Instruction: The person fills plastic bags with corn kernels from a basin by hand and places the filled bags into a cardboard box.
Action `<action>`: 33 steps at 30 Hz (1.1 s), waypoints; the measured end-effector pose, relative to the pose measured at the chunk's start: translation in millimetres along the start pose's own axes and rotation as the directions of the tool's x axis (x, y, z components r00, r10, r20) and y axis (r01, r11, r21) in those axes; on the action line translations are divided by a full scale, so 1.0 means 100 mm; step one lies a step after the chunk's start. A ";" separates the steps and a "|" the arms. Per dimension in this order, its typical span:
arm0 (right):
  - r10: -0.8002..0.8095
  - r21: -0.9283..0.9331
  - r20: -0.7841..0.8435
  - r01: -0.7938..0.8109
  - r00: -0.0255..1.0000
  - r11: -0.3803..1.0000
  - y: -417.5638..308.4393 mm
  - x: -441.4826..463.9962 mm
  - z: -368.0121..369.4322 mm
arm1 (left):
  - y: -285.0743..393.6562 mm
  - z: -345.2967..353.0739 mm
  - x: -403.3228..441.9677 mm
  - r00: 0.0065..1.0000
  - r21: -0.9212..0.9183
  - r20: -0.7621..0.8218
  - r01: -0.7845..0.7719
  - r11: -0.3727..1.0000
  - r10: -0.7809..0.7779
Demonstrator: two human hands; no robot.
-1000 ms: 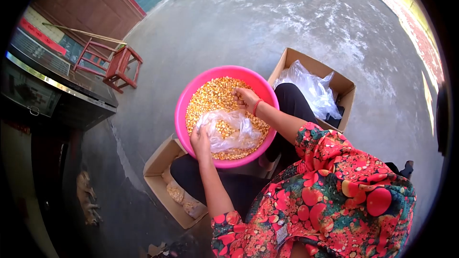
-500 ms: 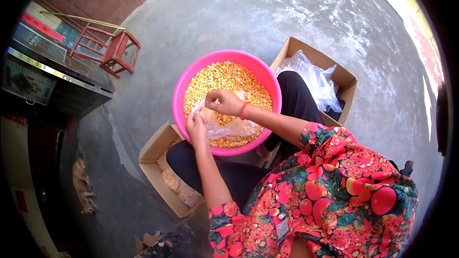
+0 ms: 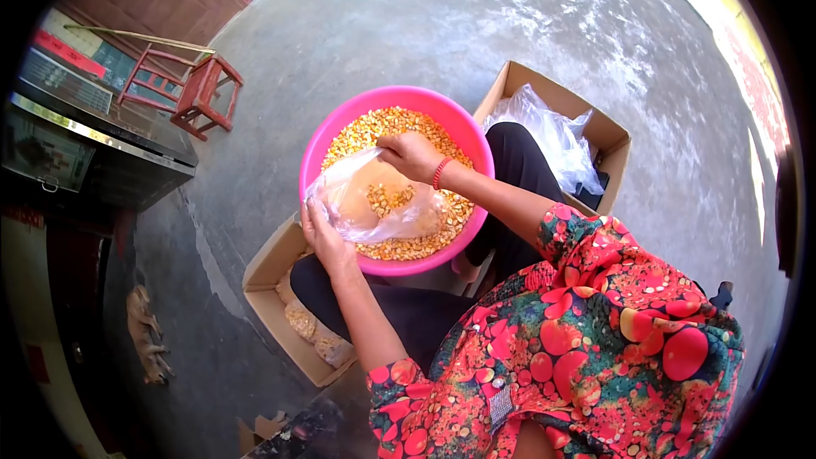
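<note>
Step, apparently: opening plastic bag [image 3: 353,194], pinched in left hand [image 3: 330,242] at eight o'clock and right hand [image 3: 414,157] at one, over corn [image 3: 399,121] in pink basin [image 3: 469,138]; next likely calling for steady spread.

Finding open passage over the floor [image 3: 365,34] beyond the far rim of the pink basin [image 3: 391,94] and above the uncovered corn [image 3: 399,119] along that side. Running into a spread plastic bag [image 3: 338,185] at the near left, meeting the left hand [image 3: 329,236] and right hand [image 3: 413,157] at its edges. Being hemmed in by black-trousered legs [image 3: 530,157] and by cardboard boxes [image 3: 270,274] just beside them.
</note>
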State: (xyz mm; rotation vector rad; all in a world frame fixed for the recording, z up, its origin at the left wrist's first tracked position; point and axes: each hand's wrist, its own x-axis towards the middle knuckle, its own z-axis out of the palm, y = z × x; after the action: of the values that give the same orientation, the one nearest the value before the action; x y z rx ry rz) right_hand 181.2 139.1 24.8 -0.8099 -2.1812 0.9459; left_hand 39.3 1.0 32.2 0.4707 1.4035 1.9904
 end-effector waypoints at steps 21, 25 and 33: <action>0.222 -0.393 0.047 -0.186 0.974 0.901 1.10 -0.24 0.21 | 0.01 -0.19 0.00 0.941 -0.252 0.336 0.051 0.966 0.038; 0.218 -0.492 0.215 -0.087 0.952 0.866 0.97 -0.34 0.30 | -0.05 -0.05 0.05 1.000 -0.107 -0.017 -0.015 0.994 0.013; 0.397 0.028 0.152 -0.405 0.905 0.914 1.01 -0.26 0.23 | -0.16 -0.19 0.15 0.993 -0.103 -0.092 0.063 0.993 -0.073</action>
State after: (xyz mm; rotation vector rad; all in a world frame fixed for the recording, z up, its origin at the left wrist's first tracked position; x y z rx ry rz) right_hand 209.5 167.1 -74.3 -1.2275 -2.1323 1.2989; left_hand 21.8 1.6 9.8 0.2825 1.3518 2.0399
